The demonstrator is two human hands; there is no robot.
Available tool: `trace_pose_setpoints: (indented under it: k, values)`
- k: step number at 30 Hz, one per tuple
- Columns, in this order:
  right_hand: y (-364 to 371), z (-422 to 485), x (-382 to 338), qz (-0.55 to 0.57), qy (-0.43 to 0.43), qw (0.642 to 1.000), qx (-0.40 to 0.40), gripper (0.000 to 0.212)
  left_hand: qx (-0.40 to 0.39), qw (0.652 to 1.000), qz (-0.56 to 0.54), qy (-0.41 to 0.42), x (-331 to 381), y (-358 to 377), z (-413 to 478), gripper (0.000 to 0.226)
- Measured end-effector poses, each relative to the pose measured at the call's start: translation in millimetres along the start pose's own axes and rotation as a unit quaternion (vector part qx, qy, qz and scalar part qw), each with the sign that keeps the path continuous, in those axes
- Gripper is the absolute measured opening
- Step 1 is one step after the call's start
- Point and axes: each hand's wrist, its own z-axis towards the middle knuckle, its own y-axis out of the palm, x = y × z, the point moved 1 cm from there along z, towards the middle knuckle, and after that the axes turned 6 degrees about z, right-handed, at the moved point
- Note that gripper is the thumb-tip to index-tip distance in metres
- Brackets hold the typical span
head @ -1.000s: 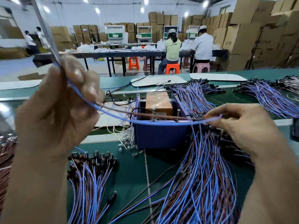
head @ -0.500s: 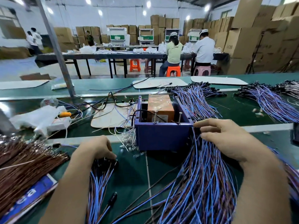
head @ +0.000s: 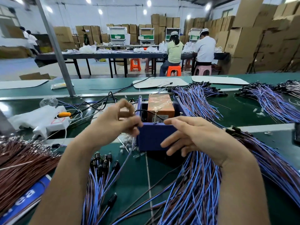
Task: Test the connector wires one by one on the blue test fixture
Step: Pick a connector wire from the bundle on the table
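The blue test fixture (head: 154,138) is an open box at the middle of the green bench, with an orange block (head: 160,104) and upright pins inside. My left hand (head: 116,120) hovers at its left front corner, fingers curled, pinching a thin blue connector wire (head: 129,155) that trails down, blurred, toward the bench. My right hand (head: 193,135) is in front of the fixture's right half, fingers spread and relaxed, holding nothing. A heap of blue and brown connector wires (head: 194,192) lies under my right forearm. A smaller bunch with black connectors (head: 102,161) lies under my left forearm.
Brown wires (head: 21,163) are piled at the left over a blue label. A white power strip (head: 55,122) and cloth sit left of the fixture. More wire bundles (head: 272,103) lie at the back right. A metal post (head: 55,46) rises behind. Two workers sit at a far table.
My left hand dropped to the small bunch at the left, then rose to the fixture's corner with a wire. My right hand left the heap and moved in front of the fixture.
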Motion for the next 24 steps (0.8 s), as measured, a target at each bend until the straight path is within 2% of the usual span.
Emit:
trace_pose_setpoints:
  k: [2, 4, 7, 9, 12, 16, 19, 21, 24]
  values:
    - [8.4, 0.3, -6.0, 0.070, -0.005, 0.997, -0.035, 0.035, 0.000, 0.986, -0.136, 0.097, 18.5, 11.7, -2.5, 0.016]
    - [12.2, 2.6, -9.1, 0.133, -0.015, 0.990, -0.051, 0.048, -0.073, 0.951, -0.253, 0.163, 29.2, 21.2, -6.0, 0.016]
    - [9.9, 0.9, -11.9, 0.213, -0.029, 0.974, -0.070, 0.056, -0.178, 0.921, -0.288, 0.192, 37.0, 30.8, -11.6, 0.038]
    - [6.5, -2.7, -13.3, 0.245, -0.054, 0.964, -0.089, 0.053, -0.220, 0.920, -0.270, 0.178, 40.0, 33.4, -14.2, 0.045]
    - [-1.2, -7.7, -16.1, 0.295, -0.110, 0.947, -0.061, 0.045, -0.291, 0.924, -0.214, 0.124, 40.2, 36.7, -18.5, 0.049]
    - [-2.0, -8.6, -20.4, 0.372, -0.143, 0.917, 0.010, 0.034, -0.334, 0.938, -0.091, 0.038, 33.1, 38.1, -21.1, 0.033]
    - [-3.4, -6.2, -21.3, 0.463, -0.160, 0.865, 0.107, 0.010, -0.374, 0.925, 0.055, -0.037, 25.6, 46.7, -19.6, 0.025]
    - [-6.7, -2.8, -18.3, 0.476, -0.157, 0.843, 0.197, 0.017, -0.364, 0.916, 0.160, -0.056, 18.9, 54.5, -15.8, 0.020]
    - [-12.3, 1.2, -11.7, 0.463, -0.171, 0.813, 0.309, 0.023, -0.341, 0.915, 0.182, -0.112, 8.6, 59.7, -11.1, 0.022]
